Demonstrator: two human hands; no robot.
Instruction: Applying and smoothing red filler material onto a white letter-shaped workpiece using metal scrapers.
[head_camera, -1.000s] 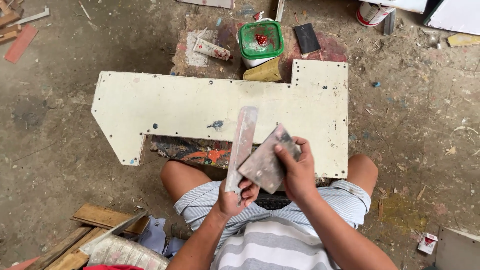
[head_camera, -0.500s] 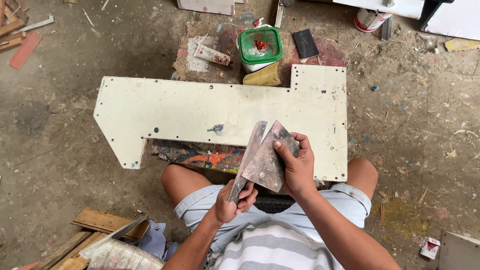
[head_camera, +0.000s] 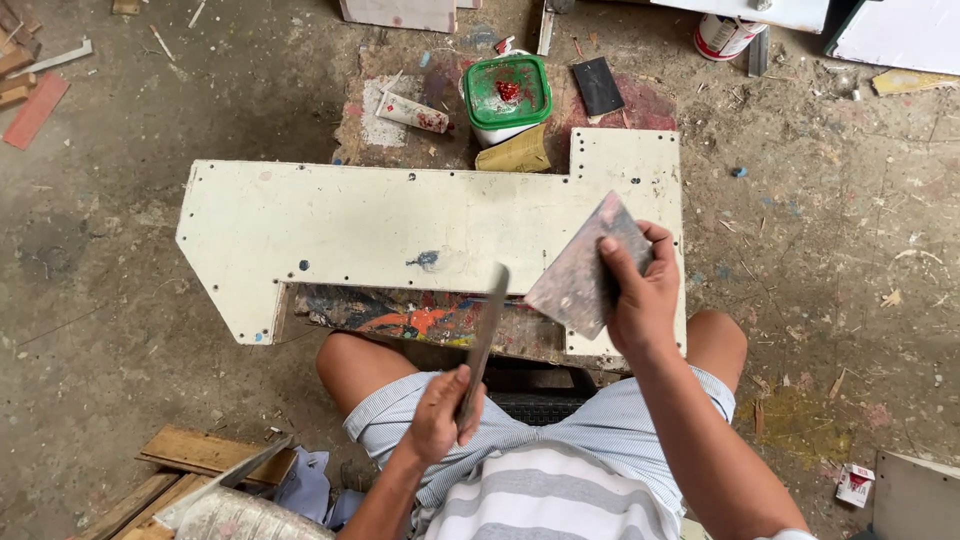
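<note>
A cream-painted flat panel (head_camera: 400, 225) with small holes lies across a paint-stained stool (head_camera: 420, 318) in front of my knees. My right hand (head_camera: 640, 295) grips a wide grey putty scraper (head_camera: 580, 270), its blade tilted over the panel's right part. My left hand (head_camera: 440, 415) holds a narrow putty knife (head_camera: 485, 335) edge-on, its tip near the panel's front edge, a little apart from the wide scraper. A small dark mark (head_camera: 425, 260) shows on the panel's middle.
Behind the panel stand a green-lidded tub (head_camera: 507, 95) with red paste, a squeezed tube (head_camera: 410, 112), a folded sandpaper piece (head_camera: 518, 152) and a black block (head_camera: 598, 85). Wood scraps (head_camera: 200, 455) lie at my left, a paint can (head_camera: 722, 35) at the far right.
The two blades were pressed together over my lap; now they are apart. My right hand has lifted the wide scraper up and right, my left hand has dropped back with the narrow knife.
</note>
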